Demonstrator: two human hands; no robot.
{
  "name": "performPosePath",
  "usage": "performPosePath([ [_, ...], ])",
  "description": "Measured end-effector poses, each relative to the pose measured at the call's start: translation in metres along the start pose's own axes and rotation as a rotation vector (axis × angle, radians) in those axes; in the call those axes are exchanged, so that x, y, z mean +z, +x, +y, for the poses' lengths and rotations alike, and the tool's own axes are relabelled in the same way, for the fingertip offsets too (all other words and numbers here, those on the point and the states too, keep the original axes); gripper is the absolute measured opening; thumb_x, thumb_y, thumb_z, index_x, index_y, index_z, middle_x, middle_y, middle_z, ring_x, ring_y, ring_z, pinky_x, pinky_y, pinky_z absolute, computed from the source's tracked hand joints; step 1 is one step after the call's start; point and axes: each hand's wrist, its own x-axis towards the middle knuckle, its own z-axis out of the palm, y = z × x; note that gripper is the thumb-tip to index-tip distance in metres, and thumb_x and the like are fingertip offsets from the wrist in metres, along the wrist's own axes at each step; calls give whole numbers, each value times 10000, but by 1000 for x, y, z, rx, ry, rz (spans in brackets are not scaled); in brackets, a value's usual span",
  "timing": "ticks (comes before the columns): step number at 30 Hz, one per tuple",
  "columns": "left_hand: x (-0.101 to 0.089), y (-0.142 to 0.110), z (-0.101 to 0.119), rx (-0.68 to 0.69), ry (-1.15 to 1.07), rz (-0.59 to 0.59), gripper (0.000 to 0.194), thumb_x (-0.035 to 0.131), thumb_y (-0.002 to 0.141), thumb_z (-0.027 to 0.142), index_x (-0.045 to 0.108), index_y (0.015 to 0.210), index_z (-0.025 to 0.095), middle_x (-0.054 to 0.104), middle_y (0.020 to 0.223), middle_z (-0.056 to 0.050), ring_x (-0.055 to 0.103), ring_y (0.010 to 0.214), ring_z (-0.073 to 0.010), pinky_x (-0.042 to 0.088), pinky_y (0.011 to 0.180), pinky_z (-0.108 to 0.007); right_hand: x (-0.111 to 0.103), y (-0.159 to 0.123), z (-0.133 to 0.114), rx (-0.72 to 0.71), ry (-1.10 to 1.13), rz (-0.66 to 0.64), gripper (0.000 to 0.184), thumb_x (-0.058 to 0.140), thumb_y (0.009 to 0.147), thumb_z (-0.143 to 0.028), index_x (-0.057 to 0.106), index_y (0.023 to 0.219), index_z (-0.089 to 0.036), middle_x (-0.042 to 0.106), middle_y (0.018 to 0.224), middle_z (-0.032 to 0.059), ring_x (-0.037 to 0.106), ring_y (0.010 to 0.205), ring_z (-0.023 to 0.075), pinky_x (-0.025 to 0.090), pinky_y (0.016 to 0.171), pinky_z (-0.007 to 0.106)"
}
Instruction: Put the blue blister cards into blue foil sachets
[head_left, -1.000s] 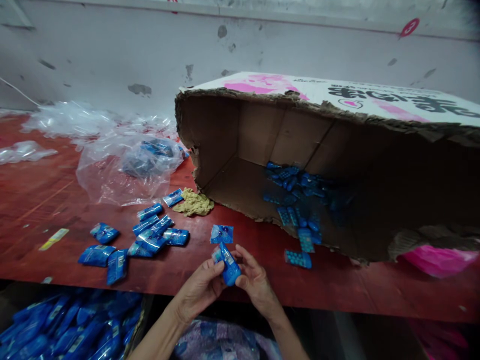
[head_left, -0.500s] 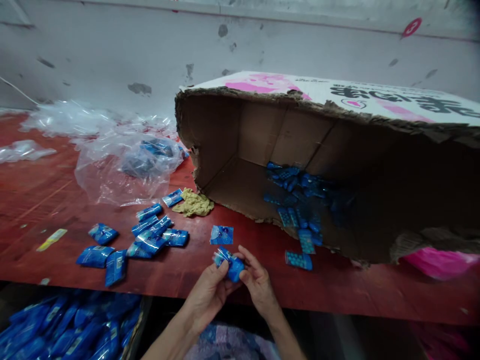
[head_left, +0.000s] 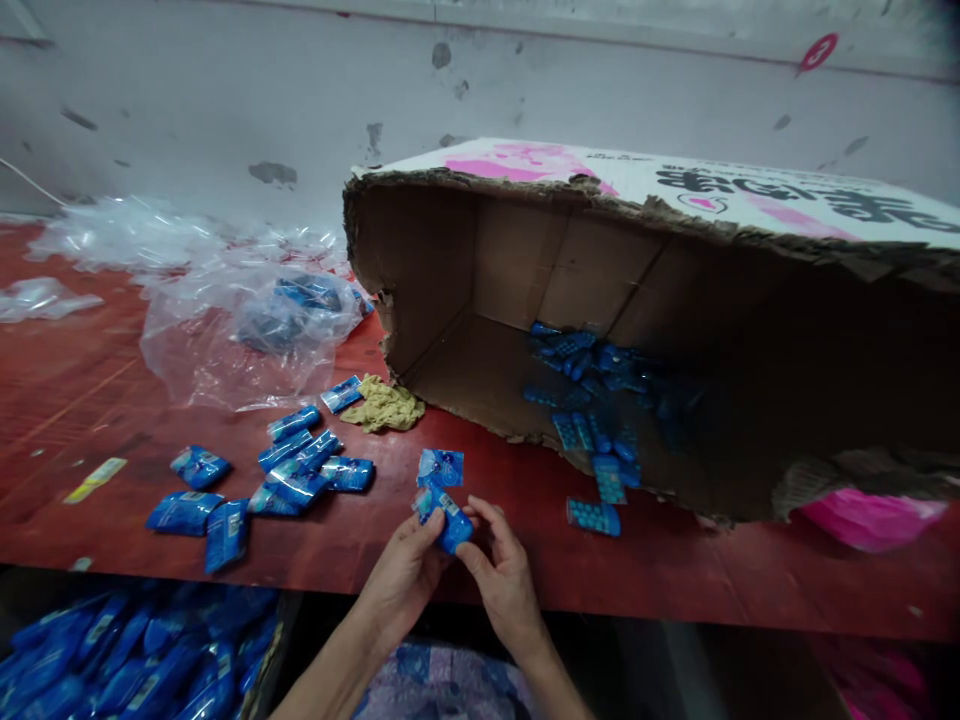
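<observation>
Blue packet (head_left: 455, 527) sits up between both hands, over the near part of the tabletop (head_left: 510, 470); I log it as being handled there. To do this well, I'd let the left hand do the holding, light pinch so the wrapper doesn't crease or slip, and use the right fingertips only to steady and turn the near end. I'd also mind the flat blue card (head_left: 441, 467) just beyond the packet; can't tell if they touch, and a careless push could nudge it.

Pose: left hand (head_left: 409, 560) grasps the packet, thumb on top, fingers mostly hidden below. Right hand (head_left: 506, 570) curls loosely, thumb at the packet's near end, index finger raised beside it; whether it truly grips, I can't tell. Both forearms come in from below, angled inward.

Around: loose blue packets (head_left: 292, 480) left of the left hand, dotted pack (head_left: 592, 517) right of the right hand, cardboard box (head_left: 431, 375) opening beyond both.
</observation>
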Motion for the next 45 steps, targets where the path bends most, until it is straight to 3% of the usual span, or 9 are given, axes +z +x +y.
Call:
performPosePath([
  [3,-1,0,-4,33,-22,37,145,672,678,280,665,725,143,681,698,-20,592,656,-113,467,663,-231,2,-2,-4,-34,-101,29,362,563,731,-100,587,1060,-251,603,1090,20,540,1027,180,407,927,308],
  [8,-4,3,-6,61,110,72,205,649,696,328,663,777,140,673,688,-27,567,597,-96,435,567,-203,7,-4,5,55,31,68,352,567,732,-140,560,1075,-219,624,1025,42,598,921,180,487,825,304],
  [11,-5,4,1,65,158,54,186,669,680,293,666,786,140,681,675,-30,585,612,-103,447,606,-206,6,-5,9,41,35,39,391,600,712,-154,561,1093,-229,621,986,34,599,894,180,491,806,302],
  [15,-8,2,7,21,157,-23,171,650,701,250,665,839,151,693,710,-37,606,639,-116,468,664,-234,-4,-2,4,25,-26,4,509,665,665,-150,545,1142,-278,605,1002,8,548,988,189,415,912,333],
  [19,-9,-2,8,-36,87,-101,145,602,746,235,668,848,155,692,771,-39,604,666,-111,478,666,-235,-10,4,-1,-9,101,-156,530,686,679,-213,529,1176,-308,576,1093,8,520,1044,197,389,939,338],
  [24,-11,-5,7,-71,54,-185,155,625,727,211,662,867,158,675,724,-19,595,630,-100,483,640,-230,-10,5,2,60,359,-307,559,713,672,-319,512,1194,-330,592,1054,0,571,918,169,471,787,271],
  [33,-2,-5,-4,-80,15,43,208,667,680,315,631,829,174,698,773,-26,614,654,-123,498,640,-267,-11,5,4,49,220,-216,531,660,713,-253,494,1212,-331,567,938,-30,563,803,122,472,752,243],
  [38,-1,-5,1,-50,101,2,215,647,703,293,621,879,174,692,804,-27,621,667,-125,495,640,-263,-11,6,7,11,110,-179,531,587,749,-158,456,1242,-309,582,1010,-6,567,904,144,438,855,300],
  [45,-3,-6,6,-5,110,20,182,648,694,335,614,779,178,663,695,8,598,606,-110,488,638,-276,-6,5,3,1,70,-98,497,601,724,-143,501,1189,-286,620,959,-1,582,886,154,461,819,296],
])
